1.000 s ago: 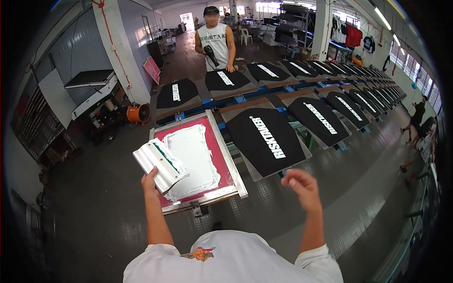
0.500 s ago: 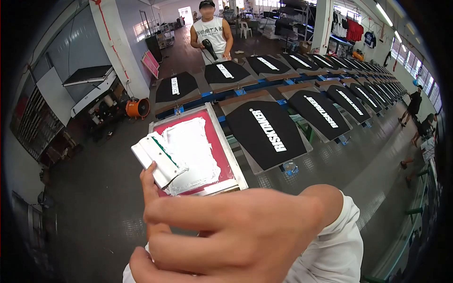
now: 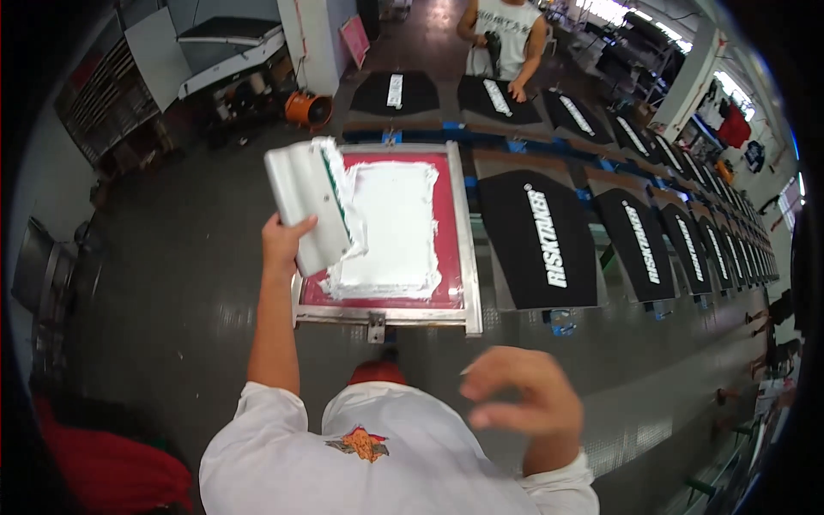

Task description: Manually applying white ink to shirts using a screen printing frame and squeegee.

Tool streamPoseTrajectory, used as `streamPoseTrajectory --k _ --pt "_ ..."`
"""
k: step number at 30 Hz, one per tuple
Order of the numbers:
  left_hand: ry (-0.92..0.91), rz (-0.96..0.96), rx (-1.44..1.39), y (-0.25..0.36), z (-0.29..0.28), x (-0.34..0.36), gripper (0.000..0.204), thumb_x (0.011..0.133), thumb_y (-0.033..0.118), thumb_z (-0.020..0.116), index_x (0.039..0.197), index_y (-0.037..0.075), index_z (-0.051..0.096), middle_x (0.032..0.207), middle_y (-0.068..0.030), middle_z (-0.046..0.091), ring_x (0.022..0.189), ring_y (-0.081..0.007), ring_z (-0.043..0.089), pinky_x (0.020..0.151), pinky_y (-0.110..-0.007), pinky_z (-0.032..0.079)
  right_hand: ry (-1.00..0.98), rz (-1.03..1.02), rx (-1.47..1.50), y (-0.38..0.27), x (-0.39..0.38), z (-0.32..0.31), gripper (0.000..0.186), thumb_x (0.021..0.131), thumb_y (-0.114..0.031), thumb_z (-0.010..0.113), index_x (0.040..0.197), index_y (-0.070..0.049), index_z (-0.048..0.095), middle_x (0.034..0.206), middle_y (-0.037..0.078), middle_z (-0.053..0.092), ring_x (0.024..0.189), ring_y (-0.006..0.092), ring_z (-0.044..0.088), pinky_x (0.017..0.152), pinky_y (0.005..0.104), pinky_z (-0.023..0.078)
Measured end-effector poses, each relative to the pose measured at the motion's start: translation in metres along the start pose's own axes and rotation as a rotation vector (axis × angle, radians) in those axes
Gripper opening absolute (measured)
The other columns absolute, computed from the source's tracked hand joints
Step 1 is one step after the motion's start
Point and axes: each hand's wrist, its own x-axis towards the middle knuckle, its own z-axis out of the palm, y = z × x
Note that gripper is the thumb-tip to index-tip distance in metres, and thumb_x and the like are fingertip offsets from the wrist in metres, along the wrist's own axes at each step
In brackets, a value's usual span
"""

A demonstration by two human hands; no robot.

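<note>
My left hand [image 3: 285, 244] is closed around the end of a wide screen-printing squeegee [image 3: 302, 206] with a white holder and green blade. Thick white ink clings along the blade. The squeegee is tilted over the left side of a screen frame [image 3: 470, 249], whose red mesh [image 3: 439, 275] carries a broad patch of white ink [image 3: 390, 227]. Off to the lower right of the frame, my right hand [image 3: 525, 396] is in the air, slightly blurred. Its fingers are curved, with a gap between thumb and forefinger and nothing visible in them.
Right of the frame, black fabric panels [image 3: 539, 245] with white lettering lie on boards in long rows. Across the row, a co-worker [image 3: 506, 43] holds a dark blower [image 3: 493, 53], one hand by a panel. An orange fan [image 3: 309, 110] stands on the floor at left.
The view has tilted downward, bringing my shirt into sight. My right hand has dropped from close in front of the camera to the lower right. My left hand still holds the squeegee.
</note>
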Motion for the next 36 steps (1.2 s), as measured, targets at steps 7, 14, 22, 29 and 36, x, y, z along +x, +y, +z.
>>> streamPoseTrajectory --k 7,14,22,29,36 --pt "-0.284 0.207 0.393 0.019 0.040 0.092 0.042 0.066 0.004 0.076 0.106 -0.001 0.061 0.090 -0.0122 0.067 0.080 -0.0211 0.064 0.075 -0.032 0.050 0.134 0.949 0.290 0.230 -0.013 0.135 0.055 0.088 -0.030 0.062 0.130 0.001 0.044 0.100 0.008 0.059 0.087 0.0145 0.058 0.079 0.0272 0.047" --pt "-0.604 0.374 1.130 -0.035 0.119 0.212 0.039 0.067 0.008 0.072 0.105 0.010 0.066 0.093 -0.0140 0.067 0.090 -0.0284 0.064 0.082 -0.038 0.048 0.321 1.058 0.608 0.269 0.017 0.161 0.048 0.088 -0.019 0.063 0.127 0.002 0.045 0.099 0.008 0.059 0.082 0.0128 0.059 0.075 0.0249 0.048" --pt "-0.672 0.695 1.315 -0.123 0.162 0.269 0.031 0.078 -0.003 0.052 0.101 0.013 0.066 0.092 -0.0127 0.066 0.089 -0.0317 0.062 0.071 -0.042 0.051 0.341 1.074 0.261 0.251 0.040 0.166 0.024 0.087 -0.014 0.063 0.105 0.002 0.059 0.079 0.005 0.064 0.067 0.0101 0.061 0.063 0.0248 0.050" --pt "-0.530 0.919 1.053 -0.159 0.113 0.161 0.033 0.070 -0.002 0.053 0.100 0.010 0.063 0.082 -0.0079 0.063 0.078 -0.0276 0.059 0.067 -0.039 0.050 0.295 1.025 0.120 0.252 0.040 0.172 0.017 0.088 -0.012 0.059 0.093 0.004 0.057 0.071 0.006 0.061 0.062 0.0113 0.060 0.059 0.0262 0.049" --pt "-0.660 0.243 1.011 -0.016 0.073 0.133 0.038 0.073 0.015 0.064 0.106 -0.001 0.054 0.094 -0.0256 0.062 0.090 -0.0393 0.062 0.077 -0.045 0.048 0.397 0.958 0.301 0.262 0.034 0.171 0.014 0.088 -0.011 0.058 0.092 0.003 0.061 0.073 0.005 0.063 0.062 0.0103 0.059 0.058 0.0245 0.046"
